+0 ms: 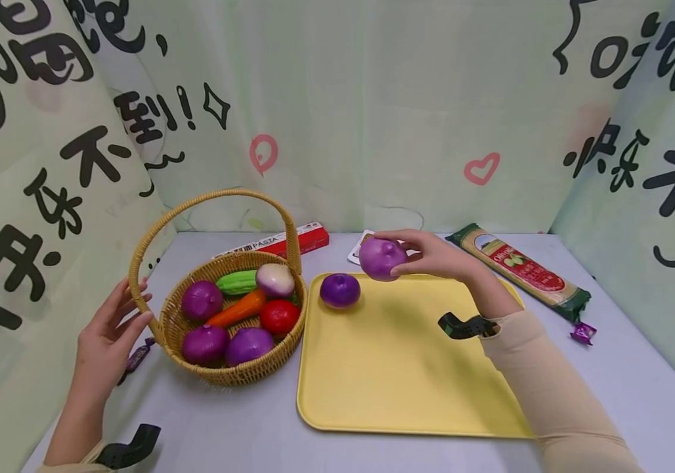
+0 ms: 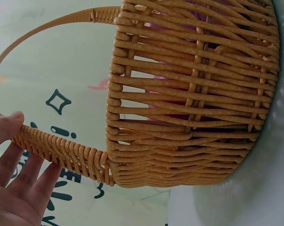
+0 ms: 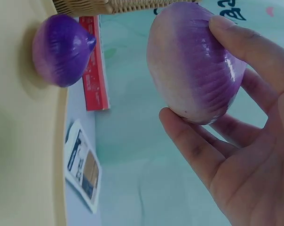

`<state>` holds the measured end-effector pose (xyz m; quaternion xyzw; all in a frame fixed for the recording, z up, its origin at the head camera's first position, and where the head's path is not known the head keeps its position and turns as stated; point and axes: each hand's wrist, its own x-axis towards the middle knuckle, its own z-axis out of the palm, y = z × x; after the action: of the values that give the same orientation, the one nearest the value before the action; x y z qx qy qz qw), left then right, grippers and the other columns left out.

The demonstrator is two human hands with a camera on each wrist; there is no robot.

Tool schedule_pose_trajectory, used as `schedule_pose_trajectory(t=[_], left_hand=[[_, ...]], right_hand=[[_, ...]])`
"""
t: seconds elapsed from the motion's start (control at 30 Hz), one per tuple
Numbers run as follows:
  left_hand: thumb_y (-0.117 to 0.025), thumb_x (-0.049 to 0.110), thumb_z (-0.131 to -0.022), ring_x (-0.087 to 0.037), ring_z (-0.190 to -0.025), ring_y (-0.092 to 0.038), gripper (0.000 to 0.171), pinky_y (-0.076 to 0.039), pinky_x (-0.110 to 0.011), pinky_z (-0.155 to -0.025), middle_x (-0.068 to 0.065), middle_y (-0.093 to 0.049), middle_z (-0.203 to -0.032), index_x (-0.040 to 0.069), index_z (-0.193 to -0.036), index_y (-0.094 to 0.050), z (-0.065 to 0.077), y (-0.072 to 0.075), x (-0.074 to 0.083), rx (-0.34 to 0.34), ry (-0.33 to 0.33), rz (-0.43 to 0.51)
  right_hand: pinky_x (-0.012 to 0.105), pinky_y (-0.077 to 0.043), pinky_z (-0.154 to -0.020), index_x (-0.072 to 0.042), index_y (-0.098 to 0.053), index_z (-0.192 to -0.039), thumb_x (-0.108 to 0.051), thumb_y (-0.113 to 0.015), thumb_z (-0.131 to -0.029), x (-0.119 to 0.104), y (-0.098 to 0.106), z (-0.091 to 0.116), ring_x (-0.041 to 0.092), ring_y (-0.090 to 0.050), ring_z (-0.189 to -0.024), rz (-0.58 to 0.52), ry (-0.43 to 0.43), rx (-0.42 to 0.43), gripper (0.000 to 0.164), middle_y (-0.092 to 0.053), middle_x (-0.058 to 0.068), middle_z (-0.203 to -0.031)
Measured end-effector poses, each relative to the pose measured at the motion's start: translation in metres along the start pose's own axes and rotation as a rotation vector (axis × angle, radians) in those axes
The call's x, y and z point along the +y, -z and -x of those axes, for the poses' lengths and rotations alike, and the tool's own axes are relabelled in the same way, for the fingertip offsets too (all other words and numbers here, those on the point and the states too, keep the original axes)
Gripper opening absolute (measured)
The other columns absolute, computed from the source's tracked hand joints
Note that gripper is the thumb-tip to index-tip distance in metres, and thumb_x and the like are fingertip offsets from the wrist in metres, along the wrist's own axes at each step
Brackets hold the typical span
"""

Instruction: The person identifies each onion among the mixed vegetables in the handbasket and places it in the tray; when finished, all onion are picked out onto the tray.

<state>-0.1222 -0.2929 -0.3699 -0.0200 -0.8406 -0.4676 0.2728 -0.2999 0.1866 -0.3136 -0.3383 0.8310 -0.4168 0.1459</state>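
Observation:
My right hand (image 1: 432, 255) holds a purple onion (image 1: 382, 259) between thumb and fingers, raised over the far side of the yellow tray (image 1: 408, 374). Pale on one side, this onion (image 3: 196, 63) fills much of the right wrist view. A second, darker purple onion (image 1: 340, 290) lies at the tray's far left corner. My left hand (image 1: 104, 338) pinches the handle of the wicker basket (image 1: 237, 376) near its left base, thumb opposite the fingers (image 2: 31, 176). Inside the basket are several purple onions (image 1: 202, 300), a carrot (image 1: 239, 309), a tomato (image 1: 279, 317) and a ribbed green vegetable (image 1: 237, 282).
Behind the basket lies a red pasta box (image 1: 312, 238). A green and red packet (image 1: 521, 269) rests right of the tray, with a small purple wrapped candy (image 1: 583, 333) by its end. Another dark wrapped candy (image 1: 136, 358) is beside the left hand. A white card-like packet (image 1: 360, 246) sits behind the tray.

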Motion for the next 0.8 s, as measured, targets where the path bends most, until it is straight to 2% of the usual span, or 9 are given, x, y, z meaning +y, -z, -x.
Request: schedule_pose_trajectory(t=[0.13, 0.37, 0.8], left_hand=[[-0.06, 0.001, -0.089, 0.016, -0.111, -0.05, 0.067, -0.042, 0.001, -0.083, 0.023, -0.051, -0.133, 0.024, -0.146, -0.034, -0.001, 0.001, 0.0, 0.001, 0.003, 0.001], [-0.059, 0.002, -0.089, 0.016, -0.111, -0.05, 0.067, -0.042, 0.001, -0.083, 0.023, -0.051, -0.133, 0.026, -0.147, -0.034, 0.0, 0.0, 0.003, 0.001, 0.019, -0.005], [-0.06, 0.004, -0.09, 0.016, -0.111, -0.05, 0.066, -0.041, 0.002, -0.083, 0.023, -0.051, -0.133, 0.027, -0.146, -0.034, 0.0, 0.0, 0.004, 0.001, 0.04, -0.01]], right_hand=[[0.033, -0.054, -0.089, -0.019, -0.044, -0.14, -0.022, -0.073, -0.083, 0.011, 0.001, 0.005, 0.029, -0.056, -0.115, 0.009, -0.01, 0.008, 0.064, -0.046, 0.011, -0.14], [0.035, -0.054, -0.086, -0.019, -0.045, -0.139, -0.024, -0.074, -0.081, 0.03, -0.002, 0.012, 0.03, -0.057, -0.112, 0.019, -0.076, 0.033, 0.065, -0.048, 0.013, -0.138], [0.034, -0.053, -0.088, -0.016, -0.044, -0.14, -0.022, -0.073, -0.082, 0.06, -0.007, 0.021, 0.034, -0.056, -0.116, -0.011, -0.099, 0.034, 0.065, -0.045, 0.015, -0.142]])
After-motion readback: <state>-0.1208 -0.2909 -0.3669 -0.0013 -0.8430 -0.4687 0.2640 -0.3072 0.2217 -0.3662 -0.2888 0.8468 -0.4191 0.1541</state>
